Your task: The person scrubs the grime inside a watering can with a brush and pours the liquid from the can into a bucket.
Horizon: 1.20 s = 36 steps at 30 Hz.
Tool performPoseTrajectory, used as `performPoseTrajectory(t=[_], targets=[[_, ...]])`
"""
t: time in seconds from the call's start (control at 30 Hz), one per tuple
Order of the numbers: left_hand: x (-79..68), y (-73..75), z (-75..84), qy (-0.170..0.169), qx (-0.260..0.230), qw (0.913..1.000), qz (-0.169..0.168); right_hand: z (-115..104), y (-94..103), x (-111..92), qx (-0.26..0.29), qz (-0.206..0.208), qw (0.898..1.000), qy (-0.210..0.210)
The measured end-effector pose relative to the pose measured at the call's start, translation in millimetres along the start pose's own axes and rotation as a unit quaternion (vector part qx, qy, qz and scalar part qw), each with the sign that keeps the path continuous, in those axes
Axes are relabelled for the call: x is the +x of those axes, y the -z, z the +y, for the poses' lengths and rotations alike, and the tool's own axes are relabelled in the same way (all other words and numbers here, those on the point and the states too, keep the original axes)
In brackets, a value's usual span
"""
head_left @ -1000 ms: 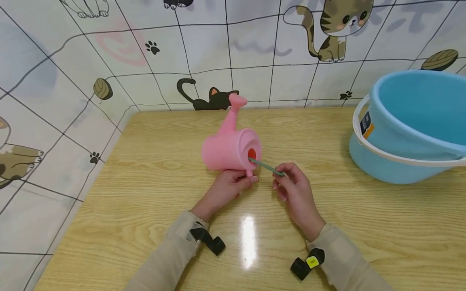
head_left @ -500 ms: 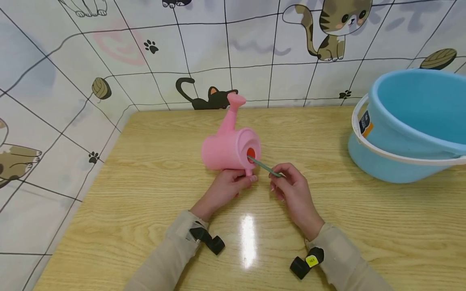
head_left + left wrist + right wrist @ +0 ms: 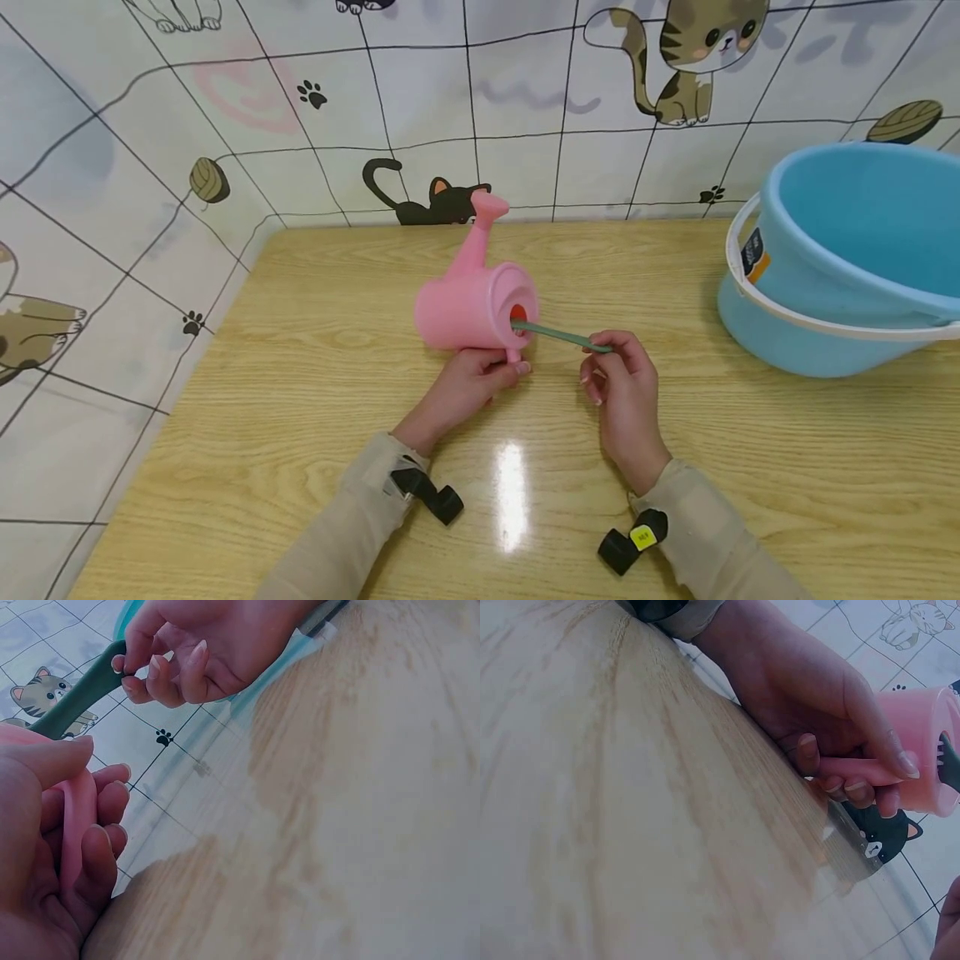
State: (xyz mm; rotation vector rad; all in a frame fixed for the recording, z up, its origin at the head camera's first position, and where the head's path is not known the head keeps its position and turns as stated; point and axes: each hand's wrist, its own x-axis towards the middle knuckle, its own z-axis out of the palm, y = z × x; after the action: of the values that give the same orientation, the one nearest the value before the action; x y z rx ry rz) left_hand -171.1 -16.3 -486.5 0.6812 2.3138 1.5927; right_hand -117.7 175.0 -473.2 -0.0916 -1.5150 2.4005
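Observation:
A pink watering can (image 3: 457, 312) is tilted on its side in the head view, its round opening facing right and its spout pointing to the back. My left hand (image 3: 472, 383) grips the can's handle, fingers curled round it in the left wrist view. Between thumb and fingertips, my right hand (image 3: 626, 400) pinches the end of a slim green brush (image 3: 562, 334). Short pale bristles show at its head, by the can's opening, in the right wrist view. How far the head reaches inside is hidden.
Light blue buckets (image 3: 810, 342), one seemingly set in another, stand at the right with a white handle. A wood-grain table (image 3: 300, 350) lies under the hands. Cat-patterned sheeting (image 3: 517, 100) rises behind and at the left.
My right hand has moved to the right with the brush, drawing more of it out of the can's opening. The left hand and the watering can have hardly moved.

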Motion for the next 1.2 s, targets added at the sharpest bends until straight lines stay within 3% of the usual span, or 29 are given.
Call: performPoseTrajectory(t=[0.33,0.47,0.67,0.77,0.97,1.2], targets=[[0.7,-0.6,-0.1,0.003,0.005,1.0,0.006,2.7,-1.0,-0.1,-0.047,-0.047,0.997,-0.041],[0.4,-0.1,-0.9,0.004,0.001,1.0,0.006,4.3,-0.6,-0.1,-0.083,-0.088,0.991,-0.061],[0.2,0.6,-1.0,0.005,0.003,1.0,0.002,4.3,-1.5,-1.0,-0.158,-0.091,0.979,-0.087],[0.3,0.1,0.1,0.007,0.004,1.0,0.002,3.3,-1.1,-1.7,-0.176,-0.101,0.976,-0.081],[-0.2,0.0,3.3,0.008,-0.01,0.9999,-0.001,1.0,-0.5,-1.5,-0.133,-0.104,0.984,-0.058],[-0.1,0.5,2.3,0.007,-0.006,1.0,0.0,-0.7,-1.0,1.0,-0.058,-0.055,0.994,-0.073]])
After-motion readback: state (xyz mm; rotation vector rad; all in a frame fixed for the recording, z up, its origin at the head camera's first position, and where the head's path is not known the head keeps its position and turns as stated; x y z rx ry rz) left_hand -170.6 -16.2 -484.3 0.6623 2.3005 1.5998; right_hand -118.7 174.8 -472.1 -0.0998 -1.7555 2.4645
